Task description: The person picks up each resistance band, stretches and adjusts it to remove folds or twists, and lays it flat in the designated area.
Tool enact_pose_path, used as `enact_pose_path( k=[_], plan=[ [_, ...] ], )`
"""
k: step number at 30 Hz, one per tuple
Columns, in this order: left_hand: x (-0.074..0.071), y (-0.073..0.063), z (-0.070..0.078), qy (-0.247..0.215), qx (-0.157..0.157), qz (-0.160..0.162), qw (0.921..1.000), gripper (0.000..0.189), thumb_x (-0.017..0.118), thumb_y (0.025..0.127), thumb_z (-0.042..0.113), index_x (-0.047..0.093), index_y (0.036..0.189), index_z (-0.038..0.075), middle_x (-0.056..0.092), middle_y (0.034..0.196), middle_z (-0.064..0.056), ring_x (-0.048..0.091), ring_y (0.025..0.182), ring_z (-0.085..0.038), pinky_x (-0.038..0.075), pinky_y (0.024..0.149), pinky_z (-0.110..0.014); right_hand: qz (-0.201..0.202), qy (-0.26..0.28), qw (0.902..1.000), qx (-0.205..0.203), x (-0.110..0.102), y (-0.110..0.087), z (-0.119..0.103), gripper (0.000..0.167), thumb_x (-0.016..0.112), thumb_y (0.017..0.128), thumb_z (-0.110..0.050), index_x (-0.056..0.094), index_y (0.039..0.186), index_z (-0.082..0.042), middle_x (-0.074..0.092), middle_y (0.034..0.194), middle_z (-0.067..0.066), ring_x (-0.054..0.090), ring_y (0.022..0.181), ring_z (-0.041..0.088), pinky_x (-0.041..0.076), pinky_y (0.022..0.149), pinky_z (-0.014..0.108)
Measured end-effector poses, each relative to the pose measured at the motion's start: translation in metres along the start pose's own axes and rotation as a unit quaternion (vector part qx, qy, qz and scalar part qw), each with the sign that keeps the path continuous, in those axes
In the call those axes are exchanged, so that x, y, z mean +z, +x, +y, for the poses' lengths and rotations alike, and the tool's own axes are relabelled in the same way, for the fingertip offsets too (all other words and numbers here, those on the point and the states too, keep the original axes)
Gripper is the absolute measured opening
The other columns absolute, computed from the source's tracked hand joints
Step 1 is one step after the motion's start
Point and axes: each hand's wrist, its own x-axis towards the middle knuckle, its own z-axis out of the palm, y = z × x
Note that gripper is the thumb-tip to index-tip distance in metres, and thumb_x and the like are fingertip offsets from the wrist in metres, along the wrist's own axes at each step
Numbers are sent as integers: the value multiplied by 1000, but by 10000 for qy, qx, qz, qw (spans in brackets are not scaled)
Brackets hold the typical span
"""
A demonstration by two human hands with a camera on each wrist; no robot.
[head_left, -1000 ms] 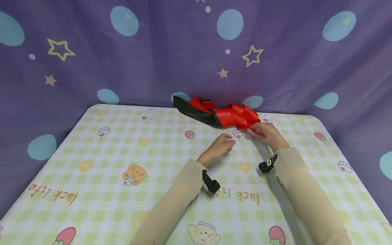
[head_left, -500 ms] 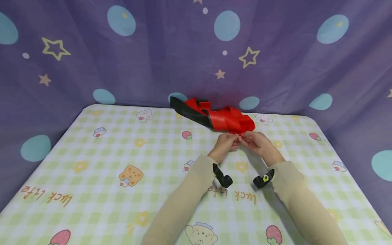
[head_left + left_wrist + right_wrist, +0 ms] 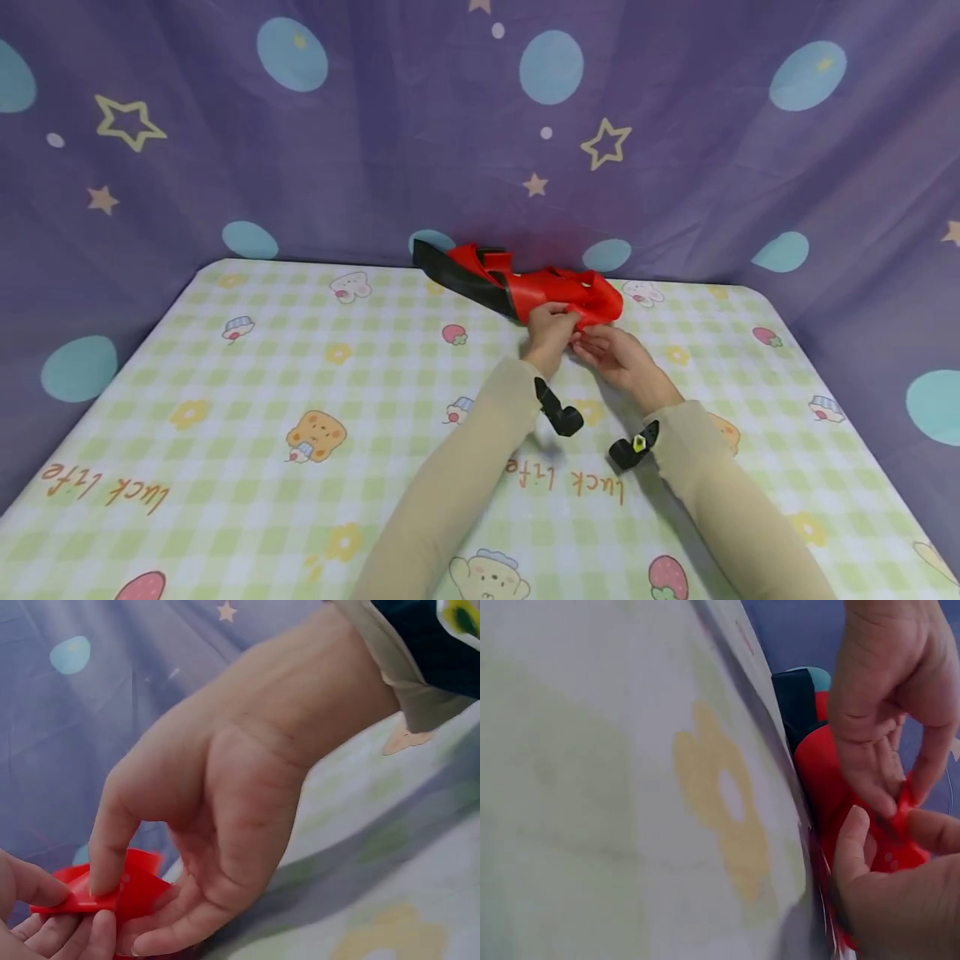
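A crumpled red and black item of thin glossy sheet lies at the far edge of the table; its exact kind cannot be told. My left hand reaches to its near side, pinching a red edge between thumb and fingers. Close beside it, my right hand grips the same red edge with thumb and fingertips. The left wrist view shows the left hand bent down over the red sheet, the right hand's fingers meeting it at the lower left. Part of the red fold is hidden by fingers in the right wrist view.
The table wears a green and white checked cloth printed with cartoon figures. Behind its far edge hangs a purple curtain with stars and blue dots. A black strap-on device sits at each wrist.
My left hand has moved up and right to the red edge and taken hold of it. The right hand has drawn its edge nearer and slightly left, shifting the red part.
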Motion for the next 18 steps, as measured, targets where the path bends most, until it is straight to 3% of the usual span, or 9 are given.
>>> enact_pose_path(
  k=[5, 8, 13, 15, 18],
  plan=[
    [-1, 0, 13, -186, -25, -252, 9995, 20, 58, 81, -5, 61, 101, -7, 56, 68, -2, 53, 50, -7, 47, 46, -15, -262, 841, 9959, -206, 2, 3, -4, 26, 41, 99, -9, 65, 90, -3, 70, 88, 6, 65, 83, 17, 54, 80, 27],
    [-3, 0, 18, -134, -13, -412, 9991, 24, 57, 81, -6, 61, 105, -8, 57, 69, -3, 54, 50, -7, 51, 47, -18, -300, 1453, 9888, -183, 4, 7, -9, 17, 41, 99, -9, 56, 105, -1, 67, 94, 9, 63, 86, 20, 54, 79, 29],
    [-3, -3, 24, 345, 102, -424, 9985, 28, 56, 82, -5, 63, 108, -7, 57, 70, -3, 54, 47, -7, 58, 66, -33, -419, 1935, 9801, -109, 12, 13, -18, 37, 32, 98, -5, 30, 136, -7, 55, 114, 8, 55, 90, 20, 49, 71, 28],
    [-1, -7, 25, 345, 77, -423, 9985, 28, 55, 81, -7, 63, 108, -7, 58, 70, -4, 54, 47, -7, 58, 64, -32, -500, 1966, 9791, -169, 16, 13, -22, 40, 28, 98, -3, 26, 138, -8, 51, 116, 8, 53, 90, 19, 45, 68, 28],
    [2, -12, 25, 184, -4, -467, 9987, 27, 55, 81, -8, 63, 107, -7, 57, 68, -4, 54, 47, -8, 56, 55, -25, -607, 1830, 9805, -383, 19, 11, -26, 31, 28, 98, -1, 36, 128, -4, 55, 109, 8, 54, 89, 19, 47, 67, 27]
  ],
)
